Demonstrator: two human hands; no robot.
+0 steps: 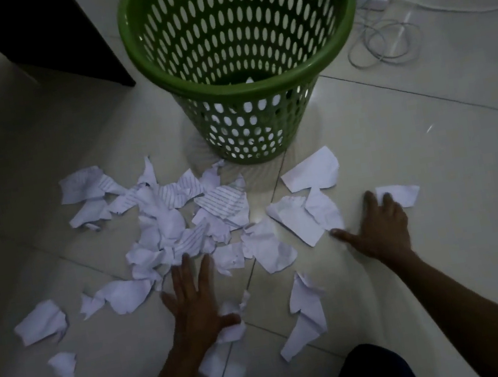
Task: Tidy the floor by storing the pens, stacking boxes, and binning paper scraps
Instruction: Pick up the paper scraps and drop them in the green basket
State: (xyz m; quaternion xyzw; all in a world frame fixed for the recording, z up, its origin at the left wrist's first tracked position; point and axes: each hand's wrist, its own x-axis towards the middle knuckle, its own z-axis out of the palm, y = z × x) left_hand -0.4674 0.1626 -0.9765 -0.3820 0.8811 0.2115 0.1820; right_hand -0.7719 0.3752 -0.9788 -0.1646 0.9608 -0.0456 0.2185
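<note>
Torn paper scraps lay strewn over the tiled floor, most of them heaped just beyond the left hand. That hand pressed flat with fingers spread, its thumb against a small crumpled piece. The right hand was also splayed open, fingertips on a lone scrap. Past both hands stood a green perforated basket, a little paper visible at its bottom. White cables coiled farther right.
</note>
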